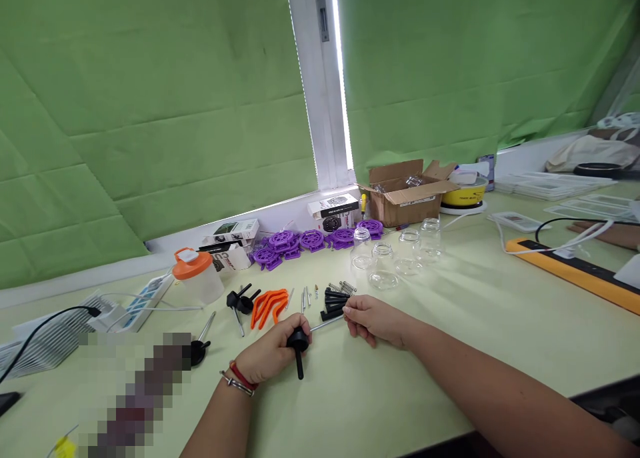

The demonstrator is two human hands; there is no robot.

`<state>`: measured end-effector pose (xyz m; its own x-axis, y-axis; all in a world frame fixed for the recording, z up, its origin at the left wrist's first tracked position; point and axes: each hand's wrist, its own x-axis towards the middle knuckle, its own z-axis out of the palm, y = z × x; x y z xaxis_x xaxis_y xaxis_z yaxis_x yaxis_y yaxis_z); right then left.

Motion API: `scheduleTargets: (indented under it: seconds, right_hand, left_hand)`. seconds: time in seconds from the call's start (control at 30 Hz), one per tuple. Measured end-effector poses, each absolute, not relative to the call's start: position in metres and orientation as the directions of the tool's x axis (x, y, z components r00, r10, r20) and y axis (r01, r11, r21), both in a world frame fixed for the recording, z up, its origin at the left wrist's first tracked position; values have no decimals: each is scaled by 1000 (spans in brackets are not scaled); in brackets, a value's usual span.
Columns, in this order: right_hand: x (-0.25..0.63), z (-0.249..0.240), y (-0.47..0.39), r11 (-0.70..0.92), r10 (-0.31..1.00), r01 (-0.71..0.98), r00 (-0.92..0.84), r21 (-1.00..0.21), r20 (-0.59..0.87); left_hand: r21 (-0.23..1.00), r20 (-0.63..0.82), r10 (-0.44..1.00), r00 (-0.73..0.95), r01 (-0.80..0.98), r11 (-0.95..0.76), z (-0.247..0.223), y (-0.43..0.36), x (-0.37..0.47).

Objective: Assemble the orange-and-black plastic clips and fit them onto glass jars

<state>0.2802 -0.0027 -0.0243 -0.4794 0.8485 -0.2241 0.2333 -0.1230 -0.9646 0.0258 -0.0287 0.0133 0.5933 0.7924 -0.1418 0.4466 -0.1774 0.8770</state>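
My left hand (280,345) is closed around a black plastic part (299,340), which has a round cap and a peg pointing down toward me. A thin metal rod (327,323) runs from beside that part over to my right hand (373,321), whose fingertips are pinched at the rod's far end. Whether the rod sits inside the black part is hidden by my fingers. Just beyond my right hand lie several black tubes (335,299) and small springs (343,287). Past my left hand are orange curved handles (270,306) and more black parts with rods (243,301).
Purple plastic pieces (311,240) line the back. Upturned glass jars (384,268) stand right of centre, before an open cardboard box (405,201). An orange-lidded container (197,275) stands left. A yellow-black power strip (575,271) lies right. A blurred-out patch (150,391) covers the lower left.
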Motion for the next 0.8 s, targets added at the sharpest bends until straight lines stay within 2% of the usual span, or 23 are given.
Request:
scheduleTargets:
  seconds: [0.17, 0.8]
  right_hand:
    - [282, -21, -5, -117, 838, 181, -509, -976, -195]
    - [279, -23, -4, -163, 831, 228, -493, -960, -258]
  left_hand:
    - [881, -141, 788, 599, 439, -176, 13, -29, 26]
    - [884, -127, 797, 590, 432, -179, 12, -30, 27]
